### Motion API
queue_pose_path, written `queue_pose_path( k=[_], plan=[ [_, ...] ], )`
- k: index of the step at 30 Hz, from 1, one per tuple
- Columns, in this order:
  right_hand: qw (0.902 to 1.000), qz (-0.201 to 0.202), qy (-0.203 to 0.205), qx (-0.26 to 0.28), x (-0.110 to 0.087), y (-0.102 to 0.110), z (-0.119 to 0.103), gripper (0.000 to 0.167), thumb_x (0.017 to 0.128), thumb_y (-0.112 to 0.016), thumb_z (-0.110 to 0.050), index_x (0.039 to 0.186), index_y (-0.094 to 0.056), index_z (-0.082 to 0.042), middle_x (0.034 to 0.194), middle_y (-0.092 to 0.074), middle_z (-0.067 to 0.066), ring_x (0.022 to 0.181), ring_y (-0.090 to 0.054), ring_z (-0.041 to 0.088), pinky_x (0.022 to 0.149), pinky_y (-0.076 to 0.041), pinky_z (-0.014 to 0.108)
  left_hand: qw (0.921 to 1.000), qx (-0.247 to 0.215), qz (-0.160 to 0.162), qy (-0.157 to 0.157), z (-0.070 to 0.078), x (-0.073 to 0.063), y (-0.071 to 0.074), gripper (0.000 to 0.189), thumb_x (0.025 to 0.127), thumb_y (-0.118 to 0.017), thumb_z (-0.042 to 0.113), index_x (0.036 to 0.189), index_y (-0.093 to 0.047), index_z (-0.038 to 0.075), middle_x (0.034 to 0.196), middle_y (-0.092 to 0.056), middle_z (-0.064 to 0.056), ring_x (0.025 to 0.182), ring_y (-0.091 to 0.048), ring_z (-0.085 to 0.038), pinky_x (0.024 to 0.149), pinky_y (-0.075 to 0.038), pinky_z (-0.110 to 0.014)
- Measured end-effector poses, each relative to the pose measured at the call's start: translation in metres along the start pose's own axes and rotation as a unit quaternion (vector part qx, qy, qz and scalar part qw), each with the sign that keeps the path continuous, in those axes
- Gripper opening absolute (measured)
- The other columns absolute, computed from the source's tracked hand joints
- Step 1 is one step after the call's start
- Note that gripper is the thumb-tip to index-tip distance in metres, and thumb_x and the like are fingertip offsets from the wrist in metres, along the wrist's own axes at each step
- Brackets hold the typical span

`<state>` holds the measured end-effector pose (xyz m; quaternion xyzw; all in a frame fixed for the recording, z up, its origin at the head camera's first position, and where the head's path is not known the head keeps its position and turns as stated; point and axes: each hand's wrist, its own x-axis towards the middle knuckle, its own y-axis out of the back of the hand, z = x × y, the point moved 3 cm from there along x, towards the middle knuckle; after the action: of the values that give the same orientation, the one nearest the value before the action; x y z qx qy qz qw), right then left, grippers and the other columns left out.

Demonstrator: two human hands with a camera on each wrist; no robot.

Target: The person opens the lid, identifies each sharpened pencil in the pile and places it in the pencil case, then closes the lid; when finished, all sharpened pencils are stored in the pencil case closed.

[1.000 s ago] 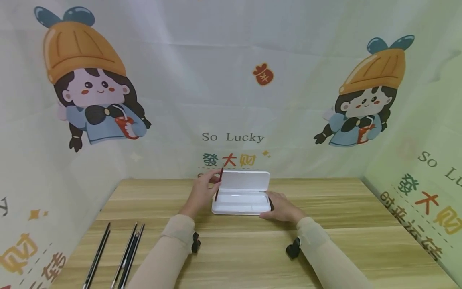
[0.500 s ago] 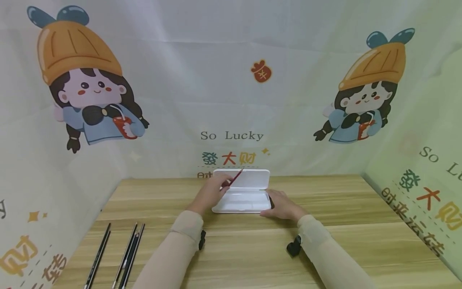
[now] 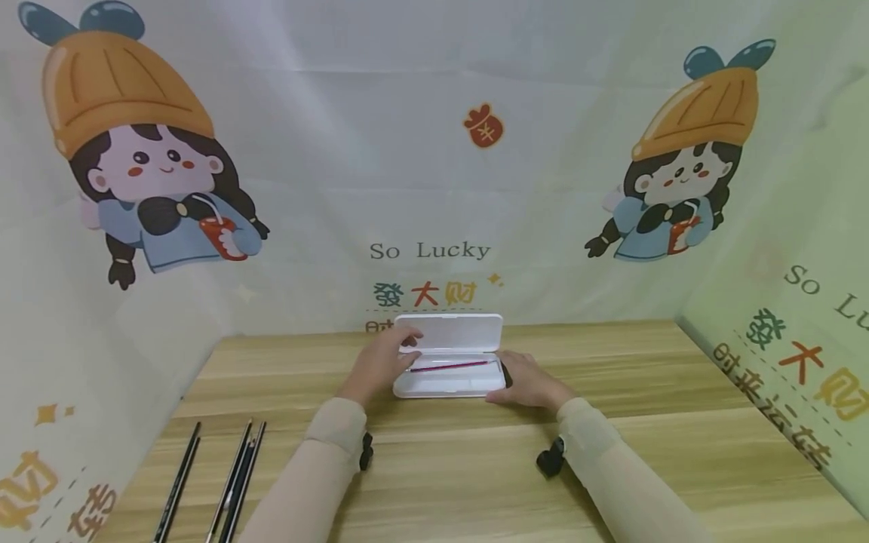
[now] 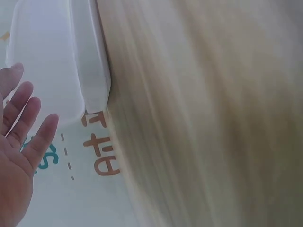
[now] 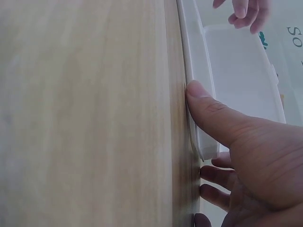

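Note:
A white plastic pencil case (image 3: 434,393) stands on the table at the back, its lid (image 3: 451,332) raised toward the wall. Inside the case lies a slim dark red pencil (image 3: 448,366), slightly slanted along its length. My left hand (image 3: 380,362) hovers at the case's left end, fingers apart and holding nothing. In the left wrist view, the spread fingers (image 4: 43,142) overlap the lid. My right hand (image 3: 532,381) grips the case's right end. Its thumb (image 5: 218,116) presses on the front wall in the right wrist view, and the other fingers reach round the end.
Several thin dark sticks, like pencils or brushes (image 3: 237,483), lie in a group at the table's left front. More dark sticks (image 3: 178,483) lie farther left. A printed cloth (image 3: 434,188) hangs behind and on both sides of the wooden table (image 3: 462,475).
My left hand swung the red pencil from upright to tilted over the case, then let it go inside and drew back left. The right hand stays on the case's right end.

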<state>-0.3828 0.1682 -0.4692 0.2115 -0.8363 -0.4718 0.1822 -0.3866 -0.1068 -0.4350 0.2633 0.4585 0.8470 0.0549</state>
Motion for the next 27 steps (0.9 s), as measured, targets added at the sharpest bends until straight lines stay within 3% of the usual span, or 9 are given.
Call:
queue_pose_path(
  k=[8,13,24,27],
  plan=[
    [1.0000,-0.002,0.006,0.001,-0.001,0.000,-0.001,0.082,0.087,-0.081,-0.033,0.147,-0.042,0.008,0.147,-0.049,0.026,0.136,-0.043,0.042,0.115,-0.029,0.057,0.9988,-0.031,-0.011,0.037,-0.012,-0.012,0.024,0.023,0.099,-0.067,0.015,0.120,-0.070,0.009,0.117,-0.069,-0.006,0.111,-0.064,-0.024,0.097,-0.052,-0.045],
    [0.9999,0.002,0.014,-0.005,-0.002,0.001,-0.001,0.080,0.087,-0.081,-0.031,0.144,-0.043,0.009,0.145,-0.050,0.026,0.135,-0.045,0.041,0.113,-0.029,0.057,0.9975,-0.045,-0.012,0.054,-0.027,-0.025,0.056,0.023,0.100,-0.064,0.014,0.121,-0.069,0.005,0.113,-0.070,-0.009,0.108,-0.064,-0.028,0.096,-0.052,-0.049],
    [0.9997,-0.005,0.021,-0.006,-0.002,0.001,-0.004,0.080,0.088,-0.080,-0.032,0.146,-0.043,0.008,0.146,-0.050,0.025,0.136,-0.046,0.040,0.114,-0.029,0.056,0.9932,-0.012,-0.036,0.110,-0.075,-0.097,0.134,0.026,0.101,-0.061,0.010,0.124,-0.065,-0.002,0.107,-0.070,-0.016,0.098,-0.067,-0.036,0.082,-0.055,-0.052],
    [0.9997,-0.004,0.023,-0.006,-0.003,0.001,-0.005,0.079,0.088,-0.080,-0.031,0.145,-0.043,0.009,0.145,-0.051,0.026,0.135,-0.046,0.041,0.114,-0.029,0.056,0.9884,-0.012,-0.065,0.137,-0.085,-0.119,0.147,0.034,0.099,-0.062,0.007,0.130,-0.058,-0.007,0.108,-0.068,-0.023,0.097,-0.067,-0.041,0.077,-0.057,-0.050]
  ],
)
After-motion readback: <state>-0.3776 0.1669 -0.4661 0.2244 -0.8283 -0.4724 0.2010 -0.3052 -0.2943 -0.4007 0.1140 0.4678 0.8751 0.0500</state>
